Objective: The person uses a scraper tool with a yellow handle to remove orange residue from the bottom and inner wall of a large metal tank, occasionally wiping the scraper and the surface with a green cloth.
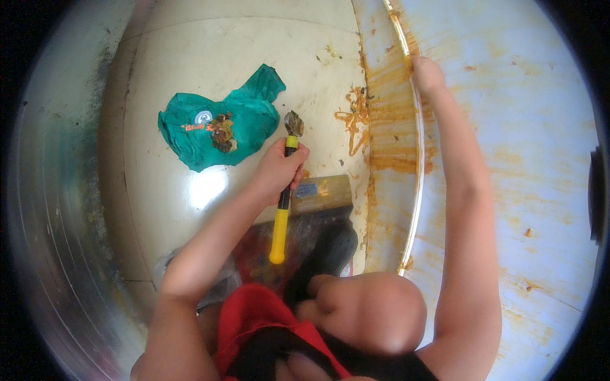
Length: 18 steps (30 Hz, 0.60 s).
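Note:
My left hand (281,169) is closed around the black and yellow handle of a scraper (280,224), whose small metal blade points away from me with brown residue on it. My right hand (427,75) is at a long, thin whitish strip (419,166) that runs along the stained wall; the fingertips are partly hidden, so its grip cannot be told. A crumpled green cloth (190,147) lies on the floor left of the scraper, with a clump of brown and yellowish scrapings (223,133) on top.
Orange-brown adhesive-like residue (355,114) marks the cream floor and streaks the pale wall panel (519,143) at right. A flat board or box with a tan end (329,188) lies by my black shoe (333,243). Another smeared surface (52,190) rises at left.

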### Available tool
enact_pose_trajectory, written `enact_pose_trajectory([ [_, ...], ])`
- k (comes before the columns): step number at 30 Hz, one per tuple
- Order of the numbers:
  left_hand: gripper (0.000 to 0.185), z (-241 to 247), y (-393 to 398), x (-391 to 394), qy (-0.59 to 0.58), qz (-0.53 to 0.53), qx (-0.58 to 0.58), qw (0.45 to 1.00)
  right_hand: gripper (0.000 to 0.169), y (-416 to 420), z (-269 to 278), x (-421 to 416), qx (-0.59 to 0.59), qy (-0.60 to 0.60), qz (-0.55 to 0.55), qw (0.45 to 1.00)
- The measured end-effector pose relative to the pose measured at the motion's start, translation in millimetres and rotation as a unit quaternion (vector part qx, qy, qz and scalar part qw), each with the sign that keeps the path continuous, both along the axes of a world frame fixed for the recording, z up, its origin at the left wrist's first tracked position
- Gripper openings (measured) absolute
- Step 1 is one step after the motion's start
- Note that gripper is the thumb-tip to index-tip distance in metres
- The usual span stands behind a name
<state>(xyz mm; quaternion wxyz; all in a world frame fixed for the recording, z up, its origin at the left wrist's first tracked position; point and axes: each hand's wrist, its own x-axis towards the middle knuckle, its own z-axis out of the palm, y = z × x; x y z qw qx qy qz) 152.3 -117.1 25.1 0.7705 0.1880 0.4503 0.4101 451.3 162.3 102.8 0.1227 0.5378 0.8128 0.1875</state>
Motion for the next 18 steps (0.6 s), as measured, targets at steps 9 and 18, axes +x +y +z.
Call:
enact_pose_trajectory([
  [9,0.032,-2.2,20.4,-11.6,0.164,-0.068,0.082,0.981,0.02,-103.3,-27.7,-40.5,-0.071,0.29,0.02,0.954],
  [18,0.032,-3.0,29.0,11.8,0.108,-0.035,0.06,0.992,0.056,-56.4,-95.6,-43.8,-0.067,0.936,-0.264,0.223],
])
